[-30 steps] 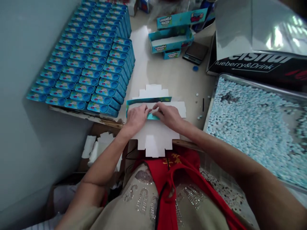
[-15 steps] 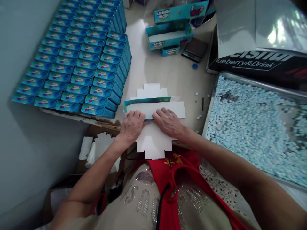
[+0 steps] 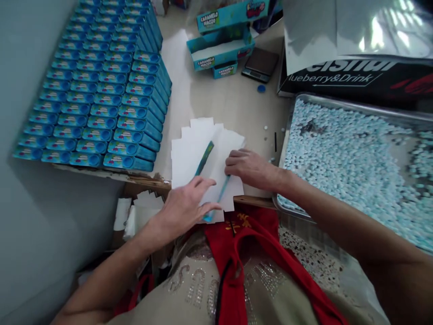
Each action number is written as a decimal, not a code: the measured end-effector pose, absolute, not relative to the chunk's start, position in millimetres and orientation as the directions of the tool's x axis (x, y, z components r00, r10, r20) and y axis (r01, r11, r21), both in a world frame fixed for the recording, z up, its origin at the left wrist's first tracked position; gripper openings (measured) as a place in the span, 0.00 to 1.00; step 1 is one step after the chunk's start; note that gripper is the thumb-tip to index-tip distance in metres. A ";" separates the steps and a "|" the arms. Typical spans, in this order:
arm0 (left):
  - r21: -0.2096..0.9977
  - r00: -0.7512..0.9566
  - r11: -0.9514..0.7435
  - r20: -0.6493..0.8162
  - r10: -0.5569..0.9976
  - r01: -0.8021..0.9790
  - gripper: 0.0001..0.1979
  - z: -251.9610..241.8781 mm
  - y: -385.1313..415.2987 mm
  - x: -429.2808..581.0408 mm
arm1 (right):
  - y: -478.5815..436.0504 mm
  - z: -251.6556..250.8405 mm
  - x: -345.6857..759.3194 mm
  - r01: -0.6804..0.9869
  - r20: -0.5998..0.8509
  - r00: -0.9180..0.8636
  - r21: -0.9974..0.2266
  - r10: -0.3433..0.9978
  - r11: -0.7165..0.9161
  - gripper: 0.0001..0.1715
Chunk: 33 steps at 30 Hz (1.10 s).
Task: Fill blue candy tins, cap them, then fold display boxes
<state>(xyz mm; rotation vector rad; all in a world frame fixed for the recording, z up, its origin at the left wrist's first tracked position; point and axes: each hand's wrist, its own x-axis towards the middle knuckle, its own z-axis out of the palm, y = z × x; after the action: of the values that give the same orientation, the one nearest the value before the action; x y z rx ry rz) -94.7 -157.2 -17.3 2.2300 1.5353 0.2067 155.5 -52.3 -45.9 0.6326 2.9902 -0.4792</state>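
Note:
A partly folded carton, white inside with blue edges, lies slanted over flat white carton blanks at the table's front edge. At its right side, my right hand has its fingers curled round the raised blue edge. My left hand is at the carton's lower left, thumb and fingers spread wide apart. Whether its fingertips touch the card is hard to tell.
Rows of blue packs fill the table's left side. Open blue boxes, a small scale and a blue cap are at the back. On the right, a metal tray holds pale blue candies beside a black box.
The carton has turned from lying crosswise to a steep slant. My left hand has moved down and opened; my right hand has shifted to the carton's right side. The whole view has shifted slightly.

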 end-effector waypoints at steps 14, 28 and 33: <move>0.737 -0.312 0.190 0.030 0.950 0.648 0.17 -81.3 -76.1 -58.1 | -61.1 -87.6 127.1 0.682 -0.144 -0.133 -0.731 0.981 -0.015 0.23; 0.664 -0.360 0.275 -0.009 0.933 0.695 0.04 -74.5 -80.7 -60.6 | -83.7 -42.8 97.4 0.952 -0.338 -0.289 -0.203 0.896 0.230 0.22; 0.892 -0.470 0.290 -0.102 0.877 0.346 0.11 -72.1 -80.0 -60.3 | -78.3 -55.2 110.0 0.924 -0.242 -0.281 -0.329 0.929 0.194 0.16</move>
<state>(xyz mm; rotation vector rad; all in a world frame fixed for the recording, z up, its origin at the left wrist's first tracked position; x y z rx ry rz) -60.3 -80.0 -72.1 1.0901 1.9605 1.1375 110.0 -78.3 -55.2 1.8902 2.4350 -0.6581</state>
